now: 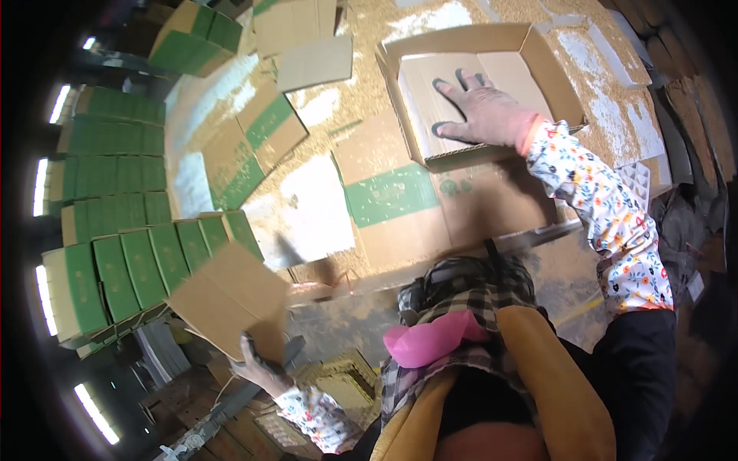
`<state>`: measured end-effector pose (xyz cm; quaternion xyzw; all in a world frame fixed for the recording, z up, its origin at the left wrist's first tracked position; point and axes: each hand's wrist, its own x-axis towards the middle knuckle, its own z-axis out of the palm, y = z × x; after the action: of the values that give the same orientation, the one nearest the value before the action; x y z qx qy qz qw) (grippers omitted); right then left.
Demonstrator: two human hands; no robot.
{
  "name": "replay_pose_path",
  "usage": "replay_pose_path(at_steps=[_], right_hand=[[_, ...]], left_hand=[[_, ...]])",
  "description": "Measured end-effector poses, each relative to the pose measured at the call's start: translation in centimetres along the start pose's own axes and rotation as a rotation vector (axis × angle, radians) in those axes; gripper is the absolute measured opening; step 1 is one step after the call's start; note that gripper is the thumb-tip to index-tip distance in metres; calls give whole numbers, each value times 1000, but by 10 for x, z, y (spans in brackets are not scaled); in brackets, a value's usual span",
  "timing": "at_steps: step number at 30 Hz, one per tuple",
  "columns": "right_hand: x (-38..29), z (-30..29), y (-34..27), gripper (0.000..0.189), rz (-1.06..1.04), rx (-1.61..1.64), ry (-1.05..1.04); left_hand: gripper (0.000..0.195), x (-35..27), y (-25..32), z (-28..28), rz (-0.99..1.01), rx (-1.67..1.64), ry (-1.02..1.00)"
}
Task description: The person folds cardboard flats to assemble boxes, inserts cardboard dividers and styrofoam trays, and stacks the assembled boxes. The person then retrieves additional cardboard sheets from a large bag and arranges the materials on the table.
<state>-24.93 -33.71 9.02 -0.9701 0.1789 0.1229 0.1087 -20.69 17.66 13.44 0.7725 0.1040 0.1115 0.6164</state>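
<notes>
My right hand, in a pale glove with dark fingertips, lies flat with fingers spread inside a shallow open cardboard box. Its palm is against a cardboard sheet that covers the box's bottom. At lower left, my left hand grips a plain cardboard piece by its near edge and holds it off to the side of the table. Whether that is one sheet or more, I cannot tell. Under the box's near side lies a flattened carton with a green band.
Sawdust-like shavings cover much of the worktable. Another green-printed carton and a grey-brown sheet lie on its left. Rows of green cartons stand stacked beyond the left edge. A white dimpled tray sits at right.
</notes>
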Motion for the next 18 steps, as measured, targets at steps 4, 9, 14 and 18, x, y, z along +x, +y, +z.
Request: replay_pose_path(at_steps=[4, 9, 14, 18], right_hand=[[-6, -19, 7, 81, 14, -18, -50], [1, -16, 43, 78, -173, 355, -48], [-17, -40, 51, 89, -228, 139, -95], [2, 11, 68, 102, -179, 105, -226]], left_hand=[[40, 51, 41, 182, 627, 100, -84], [89, 76, 53, 363, 1039, 910, -592], [81, -34, 60, 396, 1422, 1458, -1233], [36, -48, 37, 465, 1233, 1378, -1369]])
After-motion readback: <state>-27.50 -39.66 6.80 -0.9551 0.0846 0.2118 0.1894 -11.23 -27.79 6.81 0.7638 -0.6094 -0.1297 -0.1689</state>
